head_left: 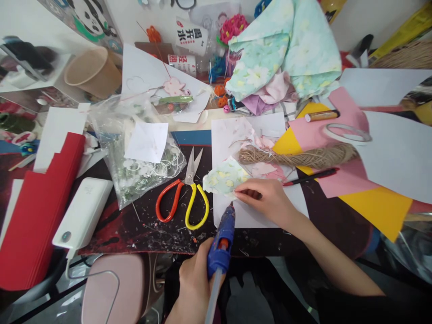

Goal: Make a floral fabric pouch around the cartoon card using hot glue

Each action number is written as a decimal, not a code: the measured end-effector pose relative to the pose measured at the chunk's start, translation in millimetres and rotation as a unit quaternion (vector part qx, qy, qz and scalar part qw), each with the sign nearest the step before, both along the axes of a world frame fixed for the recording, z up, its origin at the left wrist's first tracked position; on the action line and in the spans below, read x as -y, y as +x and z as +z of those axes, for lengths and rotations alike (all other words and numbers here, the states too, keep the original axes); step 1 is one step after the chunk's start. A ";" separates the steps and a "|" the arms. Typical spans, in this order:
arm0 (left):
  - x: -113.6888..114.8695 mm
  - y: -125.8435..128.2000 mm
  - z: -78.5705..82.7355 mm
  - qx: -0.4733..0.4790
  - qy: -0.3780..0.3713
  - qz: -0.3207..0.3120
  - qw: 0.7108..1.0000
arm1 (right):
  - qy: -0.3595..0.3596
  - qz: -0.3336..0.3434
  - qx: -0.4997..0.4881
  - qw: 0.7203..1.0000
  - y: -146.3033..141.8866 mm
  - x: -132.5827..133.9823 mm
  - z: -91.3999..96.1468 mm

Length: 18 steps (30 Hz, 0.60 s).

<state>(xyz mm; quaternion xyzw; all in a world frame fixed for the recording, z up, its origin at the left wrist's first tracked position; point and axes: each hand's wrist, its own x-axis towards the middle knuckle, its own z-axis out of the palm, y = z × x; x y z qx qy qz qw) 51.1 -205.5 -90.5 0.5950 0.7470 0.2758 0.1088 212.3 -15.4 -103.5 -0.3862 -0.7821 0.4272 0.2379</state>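
The fingertips [240,192] of the right hand [270,200] are curled nearly closed, pinching down the edge of the pale-green floral fabric scrap [222,179], which lies on the white paper sheet [259,218]. The left hand [192,279] is wrapped tight around the blue plastic glue gun [223,236], whose nozzle is just beside those fingertips. If the nozzle drifts, hot glue could likely burn them or smear the paper.

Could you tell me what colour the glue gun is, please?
The glue gun is blue; head view.
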 end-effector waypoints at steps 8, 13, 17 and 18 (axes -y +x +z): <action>-4.3 2.1 6.7 0.032 -0.050 -0.009 0.998 | -0.001 0.003 -0.004 1.000 0.3 -1.2 -1.1; -3.2 1.5 6.3 0.056 -0.054 -0.015 0.997 | -0.009 0.004 0.002 1.000 -0.1 -1.4 0.2; -2.0 2.7 6.6 0.052 -0.060 -0.011 0.997 | -0.002 0.003 0.004 1.000 -0.4 -1.4 -0.1; -2.3 3.4 7.0 0.052 -0.062 -0.016 0.997 | -0.001 0.003 0.005 1.000 -0.5 -1.4 -0.4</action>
